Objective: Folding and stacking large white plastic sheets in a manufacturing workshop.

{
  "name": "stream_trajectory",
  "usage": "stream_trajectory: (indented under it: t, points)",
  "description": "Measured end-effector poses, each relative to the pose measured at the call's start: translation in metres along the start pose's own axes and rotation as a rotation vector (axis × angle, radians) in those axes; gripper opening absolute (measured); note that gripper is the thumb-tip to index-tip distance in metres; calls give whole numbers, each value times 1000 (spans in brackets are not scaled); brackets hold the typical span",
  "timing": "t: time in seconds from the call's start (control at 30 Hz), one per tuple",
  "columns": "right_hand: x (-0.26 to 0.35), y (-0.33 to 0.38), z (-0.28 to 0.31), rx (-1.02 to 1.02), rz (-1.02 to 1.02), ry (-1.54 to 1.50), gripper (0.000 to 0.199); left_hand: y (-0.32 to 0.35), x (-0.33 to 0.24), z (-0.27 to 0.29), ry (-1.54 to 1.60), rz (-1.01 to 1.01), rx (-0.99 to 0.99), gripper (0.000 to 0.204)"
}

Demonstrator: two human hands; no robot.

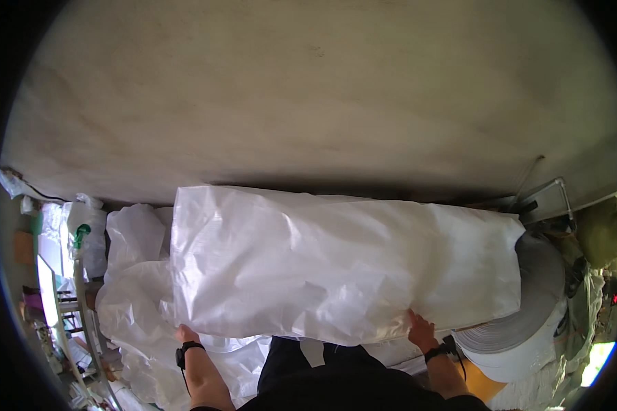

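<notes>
The woven sack [336,264] spread across the work area is plain white with a faint sheen and no print. The loose sheeting [134,294] piled beneath it at the left is the same white. The large roll [528,322] at the right is white on its outer wrap, with grey layered edges. Both wrist bands [185,351] are black. The wall [308,89] behind is off-white with faint grey streaks. A small cap [82,233] at far left is green.
</notes>
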State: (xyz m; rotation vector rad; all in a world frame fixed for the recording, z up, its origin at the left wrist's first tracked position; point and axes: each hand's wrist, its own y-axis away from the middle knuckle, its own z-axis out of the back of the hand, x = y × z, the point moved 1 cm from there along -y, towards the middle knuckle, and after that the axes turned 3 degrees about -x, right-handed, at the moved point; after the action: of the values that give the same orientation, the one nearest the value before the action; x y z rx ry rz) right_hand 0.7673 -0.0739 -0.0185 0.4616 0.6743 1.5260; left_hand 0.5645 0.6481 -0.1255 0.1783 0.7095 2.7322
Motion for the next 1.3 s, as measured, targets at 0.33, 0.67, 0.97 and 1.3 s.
stream_trajectory:
  t: [0.33,0.67,0.97,1.3]
  points:
    - [131,-14,18,-549,585,-60,67,191,-370,50,176,-1269,-408,57]
    - [161,-84,-14,-376,456,-224,56,117,-417,-69,-5,-1400,-151,57]
    - [149,-202,204,-1151,337,5,37,4,-352,22,-24,-860,-694,54]
    - [111,-323,188,-932,423,-49,24,-65,-334,8,-110,-593,-426,52]
